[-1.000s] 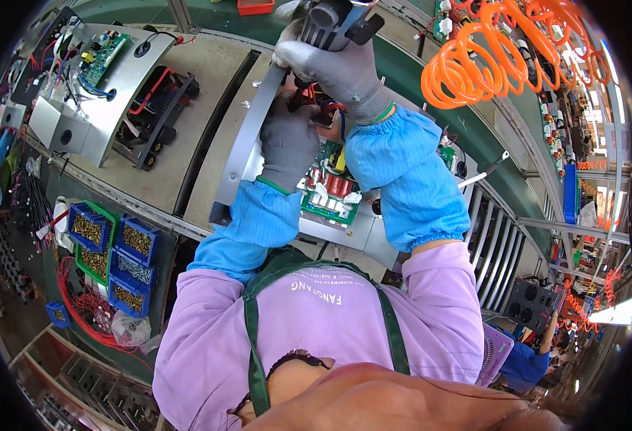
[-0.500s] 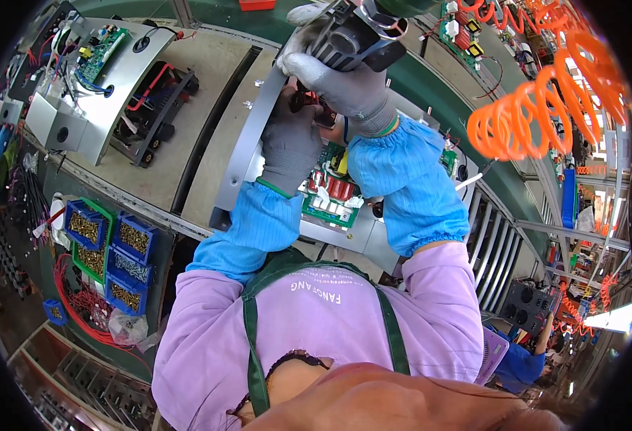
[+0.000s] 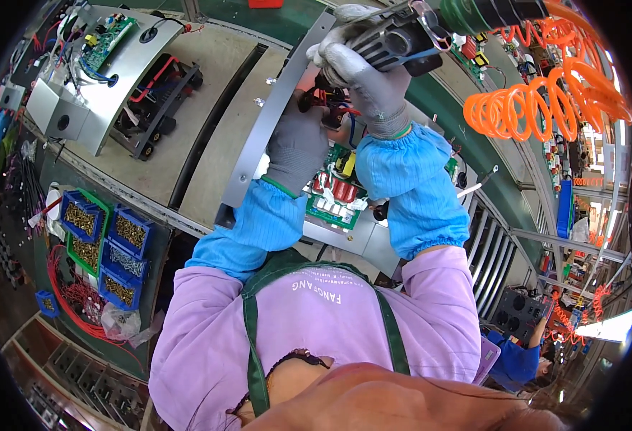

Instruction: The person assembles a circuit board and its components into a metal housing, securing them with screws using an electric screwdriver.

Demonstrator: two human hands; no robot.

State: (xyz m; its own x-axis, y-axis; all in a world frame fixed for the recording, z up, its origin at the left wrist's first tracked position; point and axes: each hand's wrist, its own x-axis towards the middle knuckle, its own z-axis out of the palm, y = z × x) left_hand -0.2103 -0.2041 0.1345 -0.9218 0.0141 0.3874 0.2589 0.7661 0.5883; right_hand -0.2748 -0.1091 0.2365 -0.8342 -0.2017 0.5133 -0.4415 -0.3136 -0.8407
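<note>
My right hand, in a grey glove, is wrapped round a black and grey vented power drill with a green end. Its working tip is hidden. Below it, my gloved left hand reaches in beside a long grey metal panel. Its fingers are bent at a cluster of red and black wires; what they grip is partly hidden. Between my forearms lies a green circuit board with red and yellow parts, set in a metal chassis.
Blue bins of small screws stand at left, near a bundle of red wires. Another part-built unit sits on the bench at upper left. Orange coiled hoses hang at right, above metal rollers. A person in blue is at lower right.
The drill and my right hand have shifted to the right. The grey panel's far end has also swung rightward. My left hand has moved slightly right, staying by the wires.
</note>
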